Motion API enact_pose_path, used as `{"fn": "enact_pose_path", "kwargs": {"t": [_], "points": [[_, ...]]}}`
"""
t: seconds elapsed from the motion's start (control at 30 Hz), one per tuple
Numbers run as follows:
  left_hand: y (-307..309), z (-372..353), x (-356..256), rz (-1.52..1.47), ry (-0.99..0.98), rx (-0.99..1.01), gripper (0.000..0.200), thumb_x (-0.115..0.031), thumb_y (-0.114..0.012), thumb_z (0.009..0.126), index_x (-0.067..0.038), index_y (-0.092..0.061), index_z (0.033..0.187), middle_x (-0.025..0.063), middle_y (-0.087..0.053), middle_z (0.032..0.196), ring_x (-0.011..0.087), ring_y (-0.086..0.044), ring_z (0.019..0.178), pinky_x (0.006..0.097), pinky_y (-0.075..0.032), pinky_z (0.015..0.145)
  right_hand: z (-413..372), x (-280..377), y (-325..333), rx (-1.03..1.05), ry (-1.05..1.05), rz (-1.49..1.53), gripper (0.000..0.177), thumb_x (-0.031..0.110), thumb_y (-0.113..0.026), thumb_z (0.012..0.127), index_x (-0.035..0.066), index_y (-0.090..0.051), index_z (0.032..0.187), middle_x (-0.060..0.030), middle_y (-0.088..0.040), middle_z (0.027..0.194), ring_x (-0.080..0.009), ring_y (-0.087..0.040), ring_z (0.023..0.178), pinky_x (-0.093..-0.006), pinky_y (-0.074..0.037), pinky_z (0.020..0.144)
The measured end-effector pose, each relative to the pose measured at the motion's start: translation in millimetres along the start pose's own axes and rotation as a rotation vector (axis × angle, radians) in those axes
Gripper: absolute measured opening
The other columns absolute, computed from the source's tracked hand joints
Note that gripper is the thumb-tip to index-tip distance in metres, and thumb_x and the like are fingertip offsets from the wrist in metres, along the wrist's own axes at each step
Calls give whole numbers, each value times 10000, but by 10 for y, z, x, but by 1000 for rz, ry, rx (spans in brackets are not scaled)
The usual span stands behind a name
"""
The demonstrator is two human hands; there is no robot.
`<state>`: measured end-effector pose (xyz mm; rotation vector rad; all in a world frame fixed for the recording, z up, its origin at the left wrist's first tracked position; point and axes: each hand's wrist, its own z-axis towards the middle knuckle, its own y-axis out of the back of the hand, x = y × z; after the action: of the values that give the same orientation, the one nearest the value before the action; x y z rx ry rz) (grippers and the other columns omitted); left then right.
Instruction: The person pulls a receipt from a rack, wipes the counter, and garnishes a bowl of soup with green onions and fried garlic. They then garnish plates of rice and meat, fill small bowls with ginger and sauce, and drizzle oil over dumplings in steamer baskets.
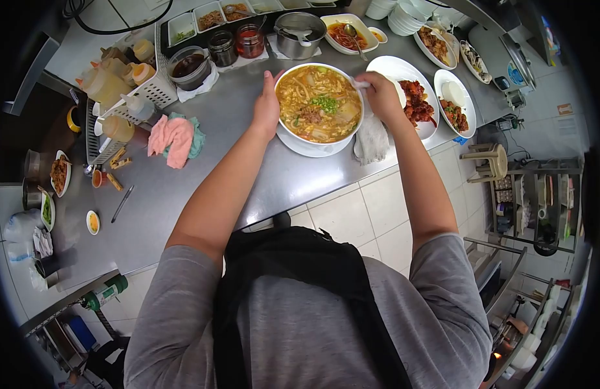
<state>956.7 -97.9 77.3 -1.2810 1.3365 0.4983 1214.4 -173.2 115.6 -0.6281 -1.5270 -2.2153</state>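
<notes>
A round white bowl (319,104) of thick yellow-brown soup, topped with chopped green onion and minced meat, stands on a white plate (313,148) at the counter's edge. My left hand (267,107) is pressed round the bowl's left side, its thumb up near the rim. At the right rim, my right hand (381,96) pinches a small white piece (361,84) that looks like tissue; the fingers partly hide it. A crumpled greyish cloth (371,141) lies just below that hand, beside the bowl.
Right of the bowl are a white plate of red-sauced meat (416,104) and another plated dish (453,97). Behind stand a steel pot (300,39) and sauce jars (250,42). Pink cloth (170,139) and a basket of squeeze bottles (105,136) are on the left.
</notes>
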Motion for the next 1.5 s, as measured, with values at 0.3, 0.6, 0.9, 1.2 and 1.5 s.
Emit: {"fn": "enact_pose_path", "kwargs": {"t": [0.3,0.6,0.9,1.2,1.5], "points": [[254,-388,183,208,-228,-32,701,-569,-173,1021,-66,-275,1499,123,-338,1515,241,-372,1367,369,-268,1145,-1501,1071,-128,-57,-578,786,282,-63,-473,887,51,-595,1113,-28,-640,1012,-103,-583,943,-258,-478,845],[815,-2118,75,-232,212,257,220,-90,-434,969,-87,-500,1178,58,-551,1094,132,-551,1018,294,-468,867,-1623,2086,-432,231,194,697,324,-55,-555,854,64,-531,1155,-99,-559,1210,-283,-509,1217,-374,-412,1027],[1764,-1274,-852,481,-569,-160,198,-14,-530,876,-73,-588,1056,71,-613,995,202,-543,1054,347,-414,951,30,1093,-141,-158,-129,239,206,192,-621,928,-4,-659,978,-119,-696,819,-195,-671,733,-317,-516,665],[1810,-1144,-96,1489,-613,-428,361,-139,-683,764,-218,-627,1112,83,-490,1214,322,-465,1097,455,-364,957,2068,810,-1095,419,-49,-462,536,393,-713,794,50,-631,1198,-198,-643,1187,-352,-598,1121,-408,-468,969],[1888,-1142,-47,1415,-675,-421,364,-134,-678,762,-214,-634,1115,78,-510,1197,315,-467,1092,446,-361,958,1881,786,-29,-62,253,-331,289,314,-711,821,49,-663,923,-184,-681,858,-376,-652,813,-452,-505,753]]}}
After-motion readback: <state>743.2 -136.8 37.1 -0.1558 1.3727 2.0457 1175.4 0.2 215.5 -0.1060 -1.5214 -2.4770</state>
